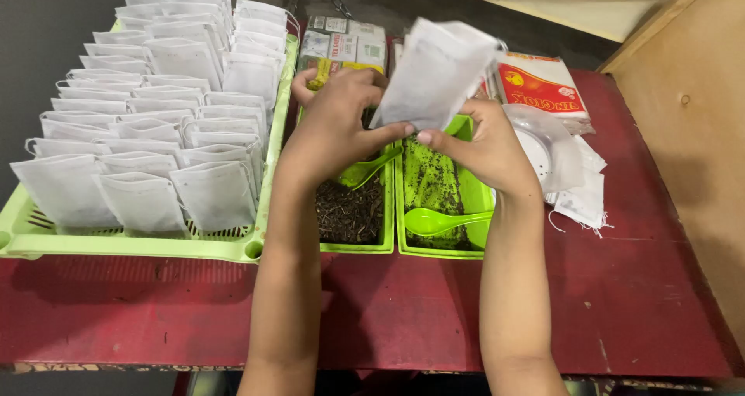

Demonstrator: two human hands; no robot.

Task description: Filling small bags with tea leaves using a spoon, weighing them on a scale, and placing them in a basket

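Both my hands hold one white filter bag (433, 74) up above two small green trays. My left hand (341, 120) pinches its lower left edge between thumb and fingers. My right hand (485, 144) grips its lower right corner. Below my left hand, the left green tray (388, 213) holds dark dried leaves and a green spoon (365, 171). In the right green tray (402, 233) are finer dark bits, with a second green spoon (438, 221) lying across the front.
A large light-green basket (132, 244) on the left is packed with several rows of upright white bags. Boxes (345, 43) and a red-and-white packet (543, 85) sit behind the trays. Loose white bags (578, 190) lie at right on the red table (403, 310). A wooden wall (691, 132) stands at the right.
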